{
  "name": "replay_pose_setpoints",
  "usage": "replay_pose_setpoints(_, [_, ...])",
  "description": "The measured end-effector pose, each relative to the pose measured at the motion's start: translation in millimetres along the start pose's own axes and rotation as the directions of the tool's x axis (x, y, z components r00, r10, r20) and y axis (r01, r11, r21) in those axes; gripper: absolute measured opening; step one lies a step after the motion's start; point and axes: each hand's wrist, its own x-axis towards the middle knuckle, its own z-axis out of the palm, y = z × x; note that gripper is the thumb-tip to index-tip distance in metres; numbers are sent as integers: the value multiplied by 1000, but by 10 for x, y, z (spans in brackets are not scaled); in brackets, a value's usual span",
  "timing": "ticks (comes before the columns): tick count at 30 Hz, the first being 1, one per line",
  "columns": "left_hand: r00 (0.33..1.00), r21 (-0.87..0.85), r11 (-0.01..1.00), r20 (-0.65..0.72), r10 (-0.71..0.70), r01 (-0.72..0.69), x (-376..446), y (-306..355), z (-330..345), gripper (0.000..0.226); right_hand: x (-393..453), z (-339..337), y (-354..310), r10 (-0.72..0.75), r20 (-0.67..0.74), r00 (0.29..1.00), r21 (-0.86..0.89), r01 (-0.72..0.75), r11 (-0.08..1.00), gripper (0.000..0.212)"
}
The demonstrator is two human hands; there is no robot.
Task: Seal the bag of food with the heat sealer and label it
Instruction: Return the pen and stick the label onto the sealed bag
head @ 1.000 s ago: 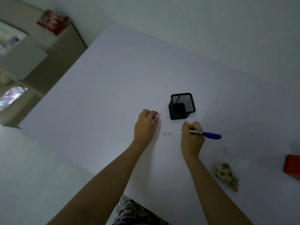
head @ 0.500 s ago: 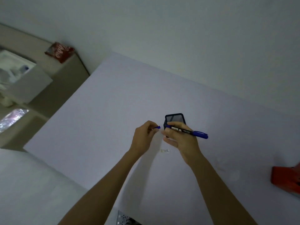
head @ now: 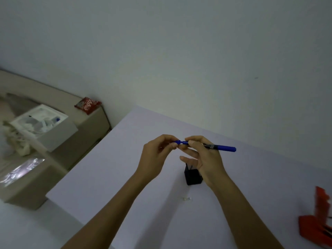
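Hands [head: 158, 155] [head: 203, 157] joining cap [head: 178, 142], apparently, to marker [head: 221, 147], above table [head: 125, 168]

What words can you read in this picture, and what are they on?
Nothing here can be read for sure.
Red packet on the side ledge: white curly writing, too blurred to read.
Small label on the table: faint marks, too small to read.
Blue marker in the right hand: print on the barrel, too small to read.

No text legible. Small white label [head: 187, 199] on the table below the hands carries dark marks, too small to read. Red packet [head: 87, 104] far left of the hands shows white script, blurred beyond reading.
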Motion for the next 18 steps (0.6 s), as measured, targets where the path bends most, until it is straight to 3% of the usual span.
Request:
replay_pose_setpoints(5, [998,54,997,30,52,-54,-4,172,-119,12,-82,32,-131,-11,30,1000,-39,12,999,5])
replay_pose_setpoints(11, [994,45,995,66,89,-92,-24,352,-146,10,-171,-50,-254,-139,31,990,-181,142,973,9])
replay_pose_setpoints(18, [991,26,992,57,119,-120,-6,356,46,10,-134,-167,-212,-166,52,985,-118,171,978,12])
